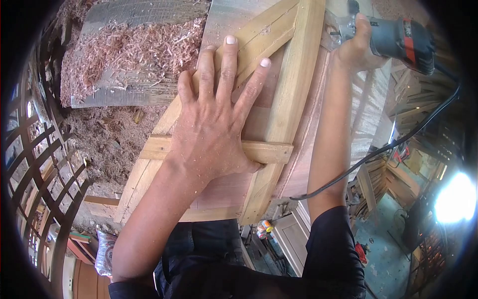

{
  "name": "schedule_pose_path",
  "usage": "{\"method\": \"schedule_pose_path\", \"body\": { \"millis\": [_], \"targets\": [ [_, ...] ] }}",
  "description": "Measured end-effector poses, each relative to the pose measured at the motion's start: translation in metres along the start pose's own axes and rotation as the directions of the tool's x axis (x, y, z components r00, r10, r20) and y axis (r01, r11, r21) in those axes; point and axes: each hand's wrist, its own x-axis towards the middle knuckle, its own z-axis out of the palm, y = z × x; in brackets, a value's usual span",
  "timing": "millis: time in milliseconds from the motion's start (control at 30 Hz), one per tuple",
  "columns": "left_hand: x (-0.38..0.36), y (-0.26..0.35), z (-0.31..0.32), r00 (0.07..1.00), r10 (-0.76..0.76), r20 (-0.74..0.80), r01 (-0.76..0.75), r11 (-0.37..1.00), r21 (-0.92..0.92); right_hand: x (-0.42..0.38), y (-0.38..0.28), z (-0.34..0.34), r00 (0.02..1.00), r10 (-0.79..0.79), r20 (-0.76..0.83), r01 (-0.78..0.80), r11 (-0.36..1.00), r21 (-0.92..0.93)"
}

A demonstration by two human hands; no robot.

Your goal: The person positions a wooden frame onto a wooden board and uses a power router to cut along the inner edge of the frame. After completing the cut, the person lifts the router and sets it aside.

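My left hand (211,122) lies with fingers spread over a light wooden frame (291,82), pressing on its slats and crosspiece. The frame has a curved outer edge and rests on a reddish wooden board (216,192). At the upper right, my right hand (352,52) is wrapped round a black corded power tool with a red band, which looks like a trim router (404,44). It sits beside the frame's right rail at the far end. A thin groove (309,119) runs in the board along that rail. The tool's bit is not clearly visible.
The black power cord (398,147) loops down across my right forearm. Wood shavings (134,55) cover a plank (144,12) at the upper left. Slatted lattice (37,154) stands at left. Wood offcuts (366,187) and a panel door (294,236) lie below the board.
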Motion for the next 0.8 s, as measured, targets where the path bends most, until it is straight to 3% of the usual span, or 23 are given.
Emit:
{"method": "schedule_pose_path", "body": {
  "millis": [167,267,433,633,800],
  "targets": [
    [0.001,0.0,-0.003,1.0,0.018,0.003,-0.018,0.999,0.038,0.002,0.006,0.001,0.999,0.003,-0.042,-0.002,1.0,0.008],
    [0.001,0.0,-0.001,1.0,0.014,0.011,-0.014,0.999,0.046,0.007,0.009,-0.004,0.999,0.012,0.038,-0.009,0.997,-0.075],
    [0.001,0.0,-0.003,1.0,0.01,0.016,-0.011,0.999,0.039,0.002,0.009,0.004,0.999,0.042,-0.029,-0.04,0.998,0.056],
    [0.002,0.001,-0.003,1.0,0.005,0.027,-0.006,0.999,0.043,0.002,0.011,0.008,0.994,0.043,-0.099,-0.04,0.999,0.031],
    [0.002,0.001,-0.006,1.0,0.003,0.031,-0.005,0.999,0.036,0.005,0.005,0.007,1.0,0.01,-0.017,-0.01,1.0,-0.006]
  ]
}}
